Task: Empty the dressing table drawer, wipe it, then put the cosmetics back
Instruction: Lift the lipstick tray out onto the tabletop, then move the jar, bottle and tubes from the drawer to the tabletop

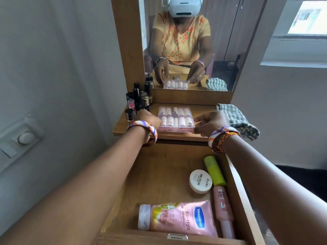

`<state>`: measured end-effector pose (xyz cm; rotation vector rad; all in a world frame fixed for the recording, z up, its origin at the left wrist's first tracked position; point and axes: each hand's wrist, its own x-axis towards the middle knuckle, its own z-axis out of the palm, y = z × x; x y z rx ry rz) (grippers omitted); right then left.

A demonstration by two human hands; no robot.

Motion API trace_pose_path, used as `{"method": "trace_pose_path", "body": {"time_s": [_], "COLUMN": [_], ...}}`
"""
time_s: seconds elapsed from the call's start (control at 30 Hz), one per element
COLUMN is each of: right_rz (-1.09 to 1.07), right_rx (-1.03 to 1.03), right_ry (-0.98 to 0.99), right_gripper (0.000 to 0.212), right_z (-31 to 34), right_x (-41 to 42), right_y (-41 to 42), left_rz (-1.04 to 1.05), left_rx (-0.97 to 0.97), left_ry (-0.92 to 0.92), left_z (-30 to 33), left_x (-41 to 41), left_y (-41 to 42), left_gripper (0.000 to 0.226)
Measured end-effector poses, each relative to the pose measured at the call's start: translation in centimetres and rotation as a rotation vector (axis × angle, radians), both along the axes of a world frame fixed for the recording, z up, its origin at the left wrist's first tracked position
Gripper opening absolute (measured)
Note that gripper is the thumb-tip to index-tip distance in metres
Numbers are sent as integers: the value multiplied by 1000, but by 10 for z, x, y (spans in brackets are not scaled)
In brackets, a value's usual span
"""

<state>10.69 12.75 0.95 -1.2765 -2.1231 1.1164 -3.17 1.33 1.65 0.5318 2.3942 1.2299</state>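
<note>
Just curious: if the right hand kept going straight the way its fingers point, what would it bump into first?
The right hand points leftward at the clear case of small bottles on the tabletop; its fingertips seem already at the case's right edge, so probably that.

Both my arms reach forward, a bangle on each wrist. My left hand (150, 119) and right hand (210, 123) flank the nail-polish case (175, 119), fingers (199, 119) curled at its edges.

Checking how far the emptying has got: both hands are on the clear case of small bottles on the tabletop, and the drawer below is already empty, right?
Not empty. The head view shows the drawer holding a pink tube, white jar, green bottle and pink bottle. The rest stands.
</note>
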Motion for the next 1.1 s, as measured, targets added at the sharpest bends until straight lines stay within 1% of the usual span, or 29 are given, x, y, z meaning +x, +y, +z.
{"method": "trace_pose_path", "body": {"time_s": [0.07, 0.17, 0.23, 0.3, 0.37, 0.53, 0.57, 0.63, 0.7, 0.73, 0.8, 0.83, 0.87, 0.9, 0.93, 1.0, 1.03, 1.1], "right_rz": [-13, -33, -38, -58, -78, -55, -43, -6, 70, 128, 260, 311, 344, 358, 360, 333, 316, 300], "right_rx": [27, 54, 54, 53, 56, 100, 109, 121, 141, 166, 215, 232, 239, 244, 256, 278, 291, 341], "right_ry": [9, 20, 34, 76, 90, 106, 114, 140, 164, 151, 40, -42, -129, -225, -321, -490, -563, -648], "right_gripper": [19, 20, 17, 16, 14, 10, 10, 13, 13, 19, 27, 27, 23, 17, 11, 15, 20, 28], "right_z": [-3, -7, -11, -13, -16, -20, -20, -18, -17, -17, -17, -18, -20, -23, -27, -38, -44, -50], "right_x": [-8, -17, -22, -26, -31, -38, -36, -29, -14, -5, 17, 28, 38, 47, 54, 66, 70, 73], "right_y": [1, 2, 3, 2, -1, -5, -5, -5, -5, -5, -7, -9, -10, -11, -12, -13, -16, -25], "left_rz": [-14, -44, -66, -97, -116, -114, -104, -108, -177, -227, -335, -390, -451, -520, -596, -743, -795, -849], "left_rx": [-1, -30, -43, -58, -53, 14, 36, 143, 229, 228, 193, 167, 122, 48, -55, -306, -401, -470], "left_ry": [50, 101, 109, 106, 136, 280, 330, 422, 433, 409, 333, 309, 299, 309, 337, 415, 448, 478], "left_z": [-1, -3, -4, -3, -3, -9, -10, -16, -23, -28, -39, -44, -49, -54, -58, -68, -73, -83], "left_x": [2, 4, 6, 8, 12, 30, 37, 50, 65, 72, 83, 88, 92, 96, 100, 108, 112, 121], "left_y": [5, 10, 11, 13, 13, 8, 5, -1, -9, -11, -14, -14, -12, -10, -6, 1, 3, 6], "left_gripper": [26, 29, 36, 47, 52, 48, 46, 34, 24, 22, 18, 16, 14, 16, 27, 56, 62, 57]}}
